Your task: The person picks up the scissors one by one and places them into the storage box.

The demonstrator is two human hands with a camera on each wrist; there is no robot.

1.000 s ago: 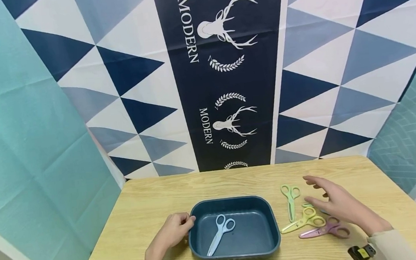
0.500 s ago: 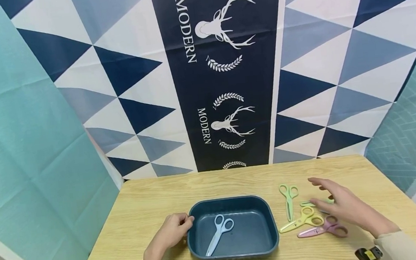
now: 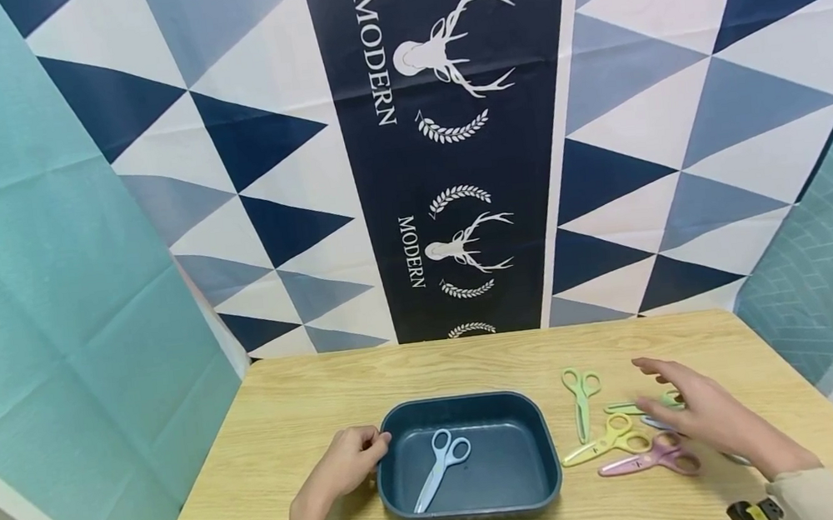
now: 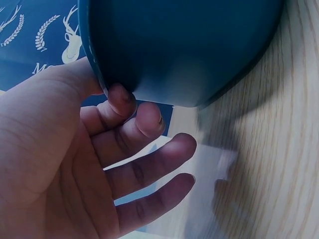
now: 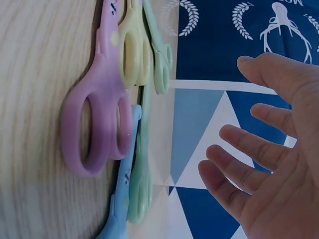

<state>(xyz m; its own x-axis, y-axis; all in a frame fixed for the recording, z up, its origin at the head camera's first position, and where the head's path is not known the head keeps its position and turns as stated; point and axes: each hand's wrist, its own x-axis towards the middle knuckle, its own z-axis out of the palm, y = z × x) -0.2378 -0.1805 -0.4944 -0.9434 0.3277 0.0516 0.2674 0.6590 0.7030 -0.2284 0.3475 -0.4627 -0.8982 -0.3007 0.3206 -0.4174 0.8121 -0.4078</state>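
Note:
My left hand [image 3: 349, 465] pinches the left rim of a dark blue rectangular tray [image 3: 511, 460] between thumb and index finger; its other fingers curl loosely below in the left wrist view. A light blue pair of scissors [image 3: 441, 458] lies inside the tray. My right hand [image 3: 710, 412] hovers with spread fingers above scissors on the table, holding nothing. Under and beside it lie yellow scissors [image 3: 596, 448], purple scissors [image 3: 635, 463], green scissors [image 3: 622, 408] and blue scissors [image 5: 122, 194], partly hidden by the hand in the head view. Another green pair of scissors [image 3: 582, 407] points toward me.
The wood-grain table [image 3: 308, 388] ends at a patterned cloth backdrop [image 3: 452, 156] behind the tray. A teal cloth [image 3: 72, 285] hangs along the left side. In the right wrist view the purple, yellow, green and blue scissors overlap one another.
My right hand has drifted rightward, uncovering more of the second green scissors and part of the blue scissors. The left hand and the tray stay where they were.

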